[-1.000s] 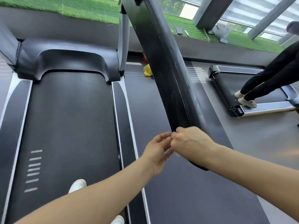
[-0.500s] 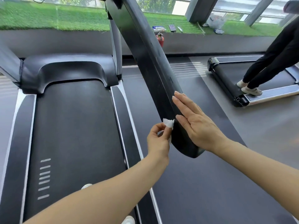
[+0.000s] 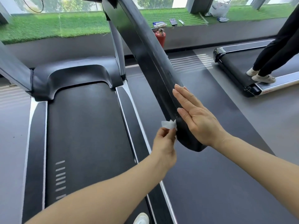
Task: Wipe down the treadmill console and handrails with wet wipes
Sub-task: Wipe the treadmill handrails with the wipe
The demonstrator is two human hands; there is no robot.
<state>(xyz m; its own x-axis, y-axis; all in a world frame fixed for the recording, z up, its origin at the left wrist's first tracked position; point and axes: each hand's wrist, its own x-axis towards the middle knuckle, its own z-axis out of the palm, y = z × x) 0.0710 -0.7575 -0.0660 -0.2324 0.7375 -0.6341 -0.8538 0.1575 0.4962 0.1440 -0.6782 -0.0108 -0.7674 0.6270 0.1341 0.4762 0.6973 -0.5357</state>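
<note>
- Wiping of the right handrail (image 3: 152, 62) in hand, down at its lower end, where the black rail rounds off.
- Left hand (image 3: 163, 143) pinching a small white wet wipe (image 3: 168, 124) between thumb and fingertips, the wipe touching the inner edge of the rail.
- Right hand (image 3: 197, 120) laid flat against the outer face of the rail, fingers straight and together, holding nothing, seemingly steadying it.
- Console out of view, up beyond the top of the frame; only the rail's dark underside and the grey upright (image 3: 117, 44) showing.
- Treadmill belt (image 3: 87, 126) below, a white shoe (image 3: 141, 219) at the bottom edge.
- Off to the right, a second treadmill (image 3: 234, 73) with another person's legs (image 3: 275, 50) on it; red extinguisher (image 3: 161, 37) by the far wall.
- Likely early to midway: dust streaks visible higher up the rail.
- Next move probably calling for a fuller grip on the wipe, pressed flat, then drawn along the rail's length rather than dabbed at the edge.
</note>
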